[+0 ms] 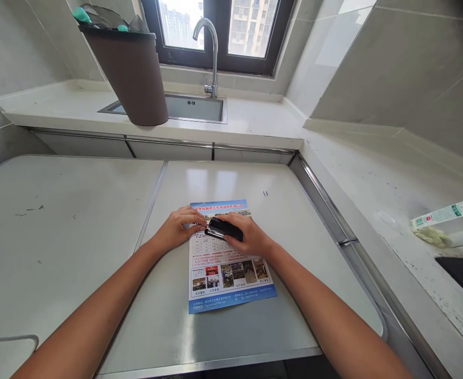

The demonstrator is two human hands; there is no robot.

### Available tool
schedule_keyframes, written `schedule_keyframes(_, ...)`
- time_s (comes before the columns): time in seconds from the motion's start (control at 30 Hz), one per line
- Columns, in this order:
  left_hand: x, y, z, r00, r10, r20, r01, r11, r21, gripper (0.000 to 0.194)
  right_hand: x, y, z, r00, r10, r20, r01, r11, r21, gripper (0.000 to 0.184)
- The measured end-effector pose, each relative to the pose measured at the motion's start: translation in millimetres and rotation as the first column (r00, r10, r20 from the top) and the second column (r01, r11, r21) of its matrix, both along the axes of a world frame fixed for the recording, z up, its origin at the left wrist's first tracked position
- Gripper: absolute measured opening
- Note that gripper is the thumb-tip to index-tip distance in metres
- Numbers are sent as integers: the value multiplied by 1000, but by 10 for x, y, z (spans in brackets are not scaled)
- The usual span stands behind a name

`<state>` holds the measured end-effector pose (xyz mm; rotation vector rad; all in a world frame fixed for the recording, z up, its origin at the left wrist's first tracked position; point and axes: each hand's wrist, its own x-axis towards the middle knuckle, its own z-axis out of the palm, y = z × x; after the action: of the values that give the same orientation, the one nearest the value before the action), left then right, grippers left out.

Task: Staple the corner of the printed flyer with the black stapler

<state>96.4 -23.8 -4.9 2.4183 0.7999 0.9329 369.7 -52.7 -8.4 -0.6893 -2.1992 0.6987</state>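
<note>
My right hand (249, 234) is wrapped round a black stapler (225, 228), whose nose points left. The fingertips of my left hand (179, 227) come together at that nose. Whether they pinch the stapler or something small there, I cannot make out. Under both hands lies a printed leaflet (231, 292) with blue borders, red and black text and several small photos. The stapler hides part of its upper half.
Two small staple-like strips (265, 193) lie on the white folding table (294, 226). Dark scraps (29, 211) are at the left. Beyond the table, a brown bin (131, 79) stands before the sink (195, 108) and tap (214, 58). A carton (448, 213) rests on the right counter.
</note>
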Motion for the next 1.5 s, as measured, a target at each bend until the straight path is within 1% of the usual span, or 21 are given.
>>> schedule_keyframes(0.17, 11, -2, 20, 1000, -28, 8, 27, 1000, 13, 9, 3, -1, 8, 1000, -1, 4, 1, 1000, -8, 58)
schedule_keyframes(0.3, 2, 10, 3, 999, -20, -33, 21, 999, 26, 11, -1, -1, 29, 1000, -1, 9, 1, 1000, -10, 56)
schedule_keyframes(0.4, -2, 8, 1, 998, -6, -64, 10, 998, 61, 11, -3, 3, 34, 1000, 0, 11, 0, 1000, -7, 55)
schedule_keyframes(0.6, 5, -18, 22, 995, -42, -90, 54, 990, 128, 12, -5, 6, 38, 1000, 3, 11, -3, 1000, -7, 55)
schedule_keyframes(0.77, 15, -16, -4, 994, -52, -99, 68, 984, 166, 12, -7, 3, 33, 1000, 4, 6, -4, 1000, -9, 54)
schedule_keyframes(0.87, 36, -17, -5, 993, -51, -109, 65, 989, 133, 10, -7, 4, 22, 1000, 4, -3, -4, 1000, -10, 55)
schedule_keyframes(1.03, 56, -28, 54, 994, -80, -73, 82, 997, 16, 5, -4, 8, 22, 1000, 6, 1, -6, 1000, -11, 55)
schedule_keyframes(1.17, 38, -38, 71, 1000, 9, -7, -10, 999, -50, 2, -3, 5, 29, 1000, 5, 6, -5, 1000, -11, 56)
schedule_keyframes(1.23, 32, -41, 60, 998, 50, 29, -48, 997, -64, 4, -5, 4, 27, 1000, 4, 9, -4, 1000, -9, 56)
schedule_keyframes(1.33, 36, -41, 42, 994, 75, 74, -72, 996, -45, 8, -6, 4, 23, 1000, -1, 8, 1, 1000, -6, 54)
schedule_keyframes(1.5, 60, -33, 41, 997, 30, 69, -25, 998, -60, 12, -4, 4, 29, 1000, -1, 15, 1, 1000, -7, 55)
